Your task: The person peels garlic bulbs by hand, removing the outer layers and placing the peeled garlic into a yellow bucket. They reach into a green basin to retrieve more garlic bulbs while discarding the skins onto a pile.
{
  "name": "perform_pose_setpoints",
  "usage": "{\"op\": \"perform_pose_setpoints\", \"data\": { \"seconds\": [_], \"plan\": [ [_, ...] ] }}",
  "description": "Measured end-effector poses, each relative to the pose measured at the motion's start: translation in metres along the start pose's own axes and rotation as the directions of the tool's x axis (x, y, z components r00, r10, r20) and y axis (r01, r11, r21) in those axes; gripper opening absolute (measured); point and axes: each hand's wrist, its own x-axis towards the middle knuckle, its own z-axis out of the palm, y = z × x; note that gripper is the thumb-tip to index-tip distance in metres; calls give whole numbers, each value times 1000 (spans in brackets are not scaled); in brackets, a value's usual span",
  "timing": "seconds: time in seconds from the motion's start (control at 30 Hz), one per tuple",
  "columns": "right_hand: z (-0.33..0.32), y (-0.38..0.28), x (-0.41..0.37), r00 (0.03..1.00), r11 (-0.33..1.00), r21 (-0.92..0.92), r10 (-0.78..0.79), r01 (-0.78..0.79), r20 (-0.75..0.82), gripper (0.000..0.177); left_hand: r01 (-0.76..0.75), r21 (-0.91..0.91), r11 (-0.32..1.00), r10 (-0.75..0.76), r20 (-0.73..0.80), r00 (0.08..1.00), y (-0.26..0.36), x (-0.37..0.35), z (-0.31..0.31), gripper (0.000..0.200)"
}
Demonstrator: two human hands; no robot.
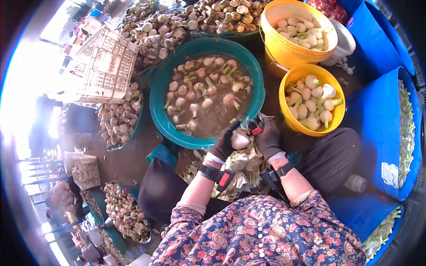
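My left hand (225, 142), in a dark glove, is closed round a garlic bulb (241, 138) just below the front rim of a green tub (206, 142). Muddy water with garlic bulbs fills the tub. Beside the bulb is my right hand (268, 138), gloved too, its fingers bent round pale, dry peel at their tips. A heap of peelings (246, 165) lies beneath both hands. To the right stands a yellow bucket (282, 103) holding peeled bulbs with short green stems.
Another yellow bucket (269, 24) stands behind. Blue containers (372, 133) line the right side. Garlic piles (162, 33) lie at the back, a white crate (106, 66) at the left. More garlic (126, 213) and a person (62, 197) are at the lower left.
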Motion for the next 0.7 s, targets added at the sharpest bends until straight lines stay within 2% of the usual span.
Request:
{"op": "perform_pose_setpoints", "data": {
  "seconds": [0.03, 0.07, 0.1, 0.13, 0.17, 0.2, 0.23, 0.27, 0.3, 0.33, 0.37, 0.4, 0.43, 0.47, 0.5, 0.53, 0.6, 0.63, 0.67, 0.7],
  "plan": [
    [-14, -11, 1, 994, 989, -104, -106, 106, 11, 49, -90, 323, 942, 120, -75, 990, -9, -7, 23, 33],
    [-16, -13, -2, 991, 982, -138, -133, 133, 5, 49, -137, 615, 777, 255, -107, 961, -15, -17, 43, 37],
    [-19, -14, -5, 987, 972, -171, -162, 159, 1, 49, -104, 815, 571, 256, -57, 965, -15, -25, 51, 36],
    [-21, -16, -6, 981, 961, -204, -192, 187, -4, 49, -142, 838, 527, 266, -4, 964, -17, -29, 50, 34],
    [-17, -13, -8, 993, 974, -192, -117, 120, 26, 48, -182, 858, 480, 273, 51, 961, -17, -31, 46, 33],
    [-5, -4, -11, 994, 999, 37, 5, -9, 108, 45, -224, 874, 430, 274, 110, 955, -18, -29, 39, 32],
    [11, 9, -16, 971, 955, 249, 105, -159, 216, 43, -458, 877, 143, 307, 401, 863, -24, -14, 5, 33],
    [17, 16, -22, 922, 845, 428, 175, -320, 345, 41, -439, 884, 160, 273, 388, 880, -26, -20, 6, 35],
    [-16, -11, -23, 567, 70, 580, 330, -812, 754, 37, -420, 890, 176, 243, 374, 895, -25, -27, 12, 37],
    [-19, -10, -22, 593, 131, 584, 305, -802, 746, 37, -403, 896, 186, 216, 363, 906, -19, -38, 27, 38],
    [-21, -7, -21, 615, 189, 586, 278, -788, 738, 37, -522, 814, -255, 233, 575, 784, -10, -52, 41, 46],
    [-23, -6, -22, 634, 244, 586, 254, -773, 730, 37, -421, 905, 59, 272, 391, 879, -8, -62, 52, 47],
    [-24, -7, -24, 718, 413, 601, 241, -685, 653, 37, -277, 886, 373, 246, 194, 950, -8, -71, 60, 48],
    [-25, -10, -27, 792, 570, 588, 207, -574, 574, 38, -107, 756, 646, 156, 6, 988, -10, -78, 64, 49],
    [-28, -16, -28, 855, 707, 551, 151, -444, 495, 38, -249, 787, 565, 283, 99, 954, -16, -83, 68, 46],
    [-31, -23, -30, 905, 818, 491, 79, -299, 419, 39, -277, 880, 387, 355, 135, 925, -18, -88, 72, 46],
    [-37, -29, -33, 901, 795, 502, 123, -340, 415, 38, -268, 963, -8, 457, 242, 856, -22, -96, 80, 45],
    [-38, -29, -33, 900, 799, 498, 118, -337, 419, 38, -233, 965, -123, 518, 263, 814, -26, -94, 74, 49],
    [-39, -30, -33, 899, 803, 494, 113, -334, 424, 38, -241, 954, -179, 532, 300, 792, -26, -95, 72, 49],
    [-47, -35, -31, 915, 869, 429, 62, -246, 399, 39, -247, 940, -235, 541, 337, 771, -25, -97, 72, 50]
  ]
}}
